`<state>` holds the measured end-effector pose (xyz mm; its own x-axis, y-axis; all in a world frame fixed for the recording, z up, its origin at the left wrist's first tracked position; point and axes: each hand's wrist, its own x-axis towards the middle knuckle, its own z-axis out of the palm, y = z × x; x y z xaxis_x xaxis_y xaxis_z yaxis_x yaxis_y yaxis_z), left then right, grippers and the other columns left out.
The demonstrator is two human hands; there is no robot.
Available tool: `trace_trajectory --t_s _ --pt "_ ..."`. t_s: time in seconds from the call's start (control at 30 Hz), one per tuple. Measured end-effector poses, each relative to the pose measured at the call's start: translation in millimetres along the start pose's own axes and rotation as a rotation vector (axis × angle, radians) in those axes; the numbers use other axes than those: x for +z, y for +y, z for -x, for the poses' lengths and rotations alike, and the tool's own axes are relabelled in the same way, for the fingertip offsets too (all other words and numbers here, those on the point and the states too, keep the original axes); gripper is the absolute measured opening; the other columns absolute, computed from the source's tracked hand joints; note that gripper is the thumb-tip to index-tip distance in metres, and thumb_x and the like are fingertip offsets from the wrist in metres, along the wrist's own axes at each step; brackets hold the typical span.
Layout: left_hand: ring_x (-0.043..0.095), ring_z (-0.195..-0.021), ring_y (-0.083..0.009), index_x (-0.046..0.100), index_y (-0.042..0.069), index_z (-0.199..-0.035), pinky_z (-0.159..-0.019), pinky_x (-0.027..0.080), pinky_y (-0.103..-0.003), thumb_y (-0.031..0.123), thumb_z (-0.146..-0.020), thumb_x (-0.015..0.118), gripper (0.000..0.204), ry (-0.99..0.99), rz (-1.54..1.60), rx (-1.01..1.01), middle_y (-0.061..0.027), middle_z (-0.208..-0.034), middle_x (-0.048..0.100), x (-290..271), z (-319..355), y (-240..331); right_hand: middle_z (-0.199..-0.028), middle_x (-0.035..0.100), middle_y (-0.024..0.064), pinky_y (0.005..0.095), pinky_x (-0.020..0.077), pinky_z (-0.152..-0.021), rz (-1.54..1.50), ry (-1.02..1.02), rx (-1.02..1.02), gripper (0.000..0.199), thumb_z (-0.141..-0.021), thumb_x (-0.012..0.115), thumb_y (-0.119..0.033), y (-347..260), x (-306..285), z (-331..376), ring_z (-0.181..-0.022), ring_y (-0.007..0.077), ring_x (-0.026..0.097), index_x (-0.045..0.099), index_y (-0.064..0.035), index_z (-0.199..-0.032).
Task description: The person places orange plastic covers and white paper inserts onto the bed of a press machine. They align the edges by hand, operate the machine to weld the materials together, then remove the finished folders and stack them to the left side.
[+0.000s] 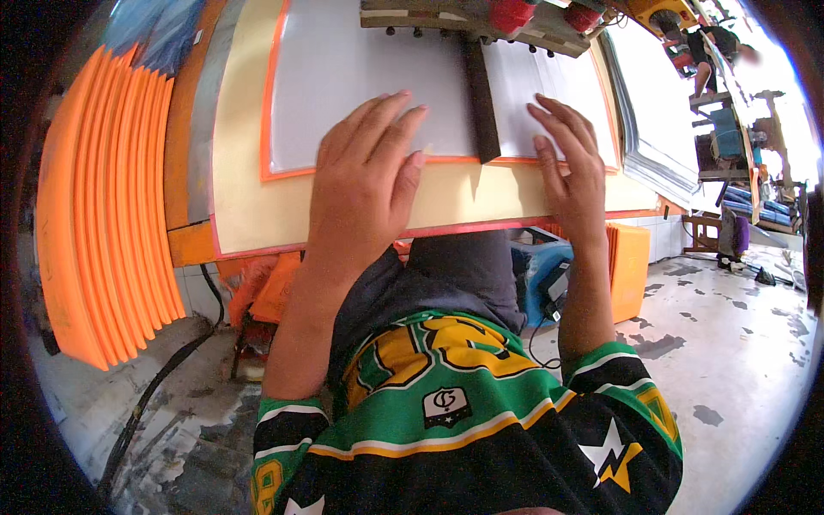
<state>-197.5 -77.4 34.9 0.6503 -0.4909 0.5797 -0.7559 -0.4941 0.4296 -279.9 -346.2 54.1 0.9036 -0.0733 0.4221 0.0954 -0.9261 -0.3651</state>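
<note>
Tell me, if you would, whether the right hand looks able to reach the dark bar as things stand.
Probably yes: the right hand appears to hold nothing and is to the right of the dark bar, with only white sheet visible between them.

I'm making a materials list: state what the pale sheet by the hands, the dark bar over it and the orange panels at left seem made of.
Pale sheet: probably plastic, smooth, by its soft sheen. Dark bar: metal or wood, unclear; matte, straight edges. Orange panels: likely plastic or foam, satin, by their even colour.
</note>
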Motion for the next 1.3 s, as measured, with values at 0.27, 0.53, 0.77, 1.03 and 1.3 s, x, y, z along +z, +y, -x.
trace_trajectory --t_s 0.27,0.53,0.77,1.03,1.3 --pt "0.052 -0.14 -0.0312 0.066 0.02 -0.141 -0.118 0.039 -0.049 0.035 -0.103 0.06 0.041 -0.198 -0.12 0.071 -0.0075 -0.149 0.059 16 -5 7 -0.138 0.069 0.012 0.0456 0.0448 -0.114 0.004 0.022 -0.009 0.03 -0.1 0.063 -0.01 1 15 1 -0.134 0.0325 0.059 0.074 -0.0067 -0.128" --pt "0.049 -0.142 -0.032 0.065 0.021 -0.142 -0.119 0.038 -0.05 0.034 -0.103 0.059 0.042 -0.232 -0.126 0.046 -0.0072 -0.153 0.057 15 -5 8 -0.135 0.071 0.0123 0.0454 0.046 -0.113 -0.01 0.031 -0.001 0.028 -0.1 0.063 -0.01 0 16 0 -0.133 0.0331 0.06 0.075 -0.0061 -0.125" --pt "0.049 -0.143 -0.0328 0.063 0.02 -0.144 -0.119 0.037 -0.051 0.032 -0.102 0.06 0.043 -0.231 -0.112 0.034 -0.0072 -0.154 0.056 15 -2 7 -0.134 0.071 0.0139 0.0446 0.0473 -0.111 0.004 0.028 -0.005 0.028 -0.1 0.061 -0.007 -2 16 0 -0.132 0.0328 0.061 0.075 -0.0044 -0.124" --pt "0.049 -0.142 -0.0324 0.064 0.019 -0.141 -0.119 0.037 -0.052 0.032 -0.102 0.061 0.042 -0.185 -0.098 0.03 -0.0073 -0.152 0.057 19 2 5 -0.13 0.072 0.013 0.0459 0.0466 -0.111 -0.02 0.048 -0.003 0.025 -0.097 0.065 -0.009 -4 18 -2 -0.127 0.0349 0.062 0.075 -0.0047 -0.12" --pt "0.049 -0.142 -0.0326 0.064 0.017 -0.14 -0.119 0.037 -0.052 0.032 -0.101 0.062 0.042 -0.154 -0.078 0.037 -0.0076 -0.152 0.057 20 3 5 -0.13 0.072 0.0131 0.0451 0.0463 -0.112 -0.016 0.043 0.02 0.026 -0.098 0.063 -0.009 -5 17 -2 -0.128 0.0343 0.062 0.075 -0.0048 -0.121"
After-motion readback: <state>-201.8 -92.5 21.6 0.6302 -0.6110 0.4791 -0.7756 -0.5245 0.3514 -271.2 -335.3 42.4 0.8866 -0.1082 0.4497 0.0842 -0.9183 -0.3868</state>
